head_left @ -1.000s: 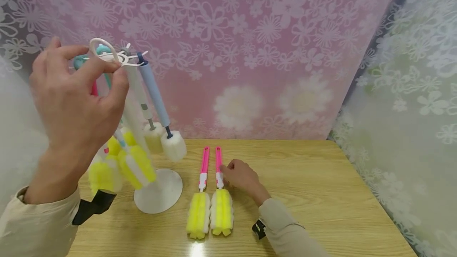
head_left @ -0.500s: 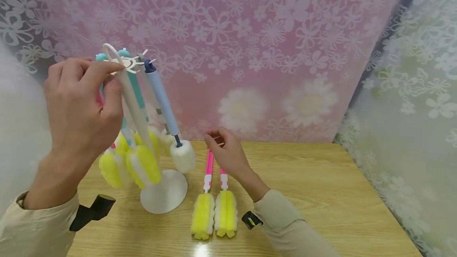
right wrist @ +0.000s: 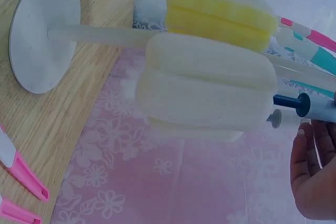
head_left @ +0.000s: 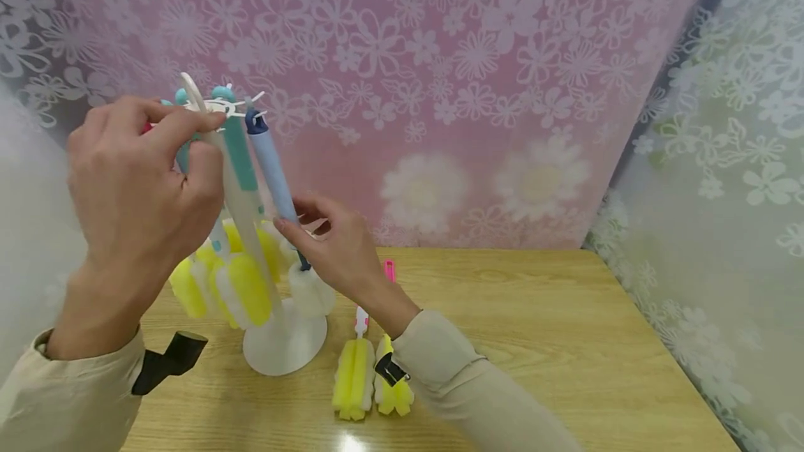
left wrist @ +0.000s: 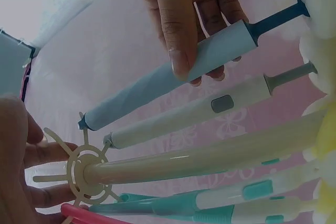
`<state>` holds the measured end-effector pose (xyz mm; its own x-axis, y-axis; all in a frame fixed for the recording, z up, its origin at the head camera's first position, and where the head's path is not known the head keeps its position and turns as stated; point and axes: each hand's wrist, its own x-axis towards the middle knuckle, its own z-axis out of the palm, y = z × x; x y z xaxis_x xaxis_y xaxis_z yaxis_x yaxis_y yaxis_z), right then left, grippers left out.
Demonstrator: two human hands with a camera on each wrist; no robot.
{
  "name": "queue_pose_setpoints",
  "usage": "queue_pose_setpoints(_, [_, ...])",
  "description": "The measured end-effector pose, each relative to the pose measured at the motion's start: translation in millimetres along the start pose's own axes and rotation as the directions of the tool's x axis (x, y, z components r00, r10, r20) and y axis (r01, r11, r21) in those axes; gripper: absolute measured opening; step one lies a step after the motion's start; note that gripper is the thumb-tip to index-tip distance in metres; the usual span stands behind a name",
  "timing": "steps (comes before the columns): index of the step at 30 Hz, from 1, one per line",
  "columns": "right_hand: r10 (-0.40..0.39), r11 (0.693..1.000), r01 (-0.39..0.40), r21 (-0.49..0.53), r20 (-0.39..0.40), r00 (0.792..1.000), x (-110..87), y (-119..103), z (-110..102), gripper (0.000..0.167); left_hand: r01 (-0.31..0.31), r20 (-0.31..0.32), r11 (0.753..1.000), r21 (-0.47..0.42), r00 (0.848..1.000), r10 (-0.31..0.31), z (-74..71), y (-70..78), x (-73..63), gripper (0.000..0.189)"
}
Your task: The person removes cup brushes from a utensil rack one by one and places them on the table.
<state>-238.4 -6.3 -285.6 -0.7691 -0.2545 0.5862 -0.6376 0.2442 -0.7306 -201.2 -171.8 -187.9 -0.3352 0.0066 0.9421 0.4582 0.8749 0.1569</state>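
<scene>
Left hand (head_left: 144, 180) pinches top of white brush rack (head_left: 266, 358); right hand (head_left: 345, 246) clamped on hung blue-handled sponge brush (head_left: 273, 169). Unhung: two pink-handled sponge brushes (head_left: 353, 379), counter (head_left: 534, 340), right.

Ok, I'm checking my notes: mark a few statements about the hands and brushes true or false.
The left hand holds the top of the glossy white stand with a disc base. True.
The right hand holds the brush with a pale blue handle and white sponge head. True.
That brush is lying flat. False: it hangs from the stand.
Two brushes with pink handles and yellow-and-white sponge heads lie on the pale wooden table. True.
Every sponge on the stand is white. False: yellow sponges hang there too.
</scene>
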Motion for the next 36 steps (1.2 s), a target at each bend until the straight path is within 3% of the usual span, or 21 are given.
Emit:
queue_pose_setpoints(2, [-0.009, 1.0, 0.009, -0.016, -0.011, 1.0, 0.9, -0.7, 1.9, 0.031, -0.005, -0.025, 1.0, 0.009, 1.0, 0.005, 2.4, 1.4, 0.7, 0.044])
queue_pose_setpoints(7, [-0.005, 1.0, 0.005, -0.003, -0.029, 1.0, -2.3, 0.9, 1.3, 0.027, 0.06, -0.061, 0.998, 0.02, 0.996, -0.059, 8.8, 4.6, -1.5, 0.052])
queue_pose_setpoints(16, [0.028, 0.998, -0.025, 0.05, -0.065, 0.997, -8.5, 1.4, -14.4, 0.027, 0.101, -0.029, 0.995, -0.006, 0.994, -0.102, 10.0, 9.3, -3.7, 0.035])
queue_pose_setpoints(22, [0.02, 0.999, -0.015, 0.051, -0.107, 0.994, -13.6, 7.7, -42.5, 0.024, 0.076, -0.073, 0.997, 0.019, 0.995, -0.075, 9.6, 7.9, -4.0, 0.036])
queue_pose_setpoints(26, [0.096, 0.995, -0.095, 0.013, -0.138, 0.986, -27.2, 30.8, -76.6, 0.023, 0.062, -0.074, 0.998, 0.016, 0.995, -0.06, 9.5, 8.4, -4.7, 0.04])
queue_pose_setpoints(30, [0.279, 0.959, -0.285, -0.008, -0.169, 0.945, -46.2, 63.6, -108.9, 0.028, 0.033, -0.095, 0.999, 0.018, 0.995, -0.031, 9.3, 8.2, -5.3, 0.043])
queue_pose_setpoints(36, [0.564, 0.825, -0.562, 0.066, -0.173, 0.808, -76.0, 110.7, -131.9, 0.034, 0.013, -0.102, 0.999, 0.042, 0.995, -0.009, 9.7, 8.6, -5.8, 0.044])
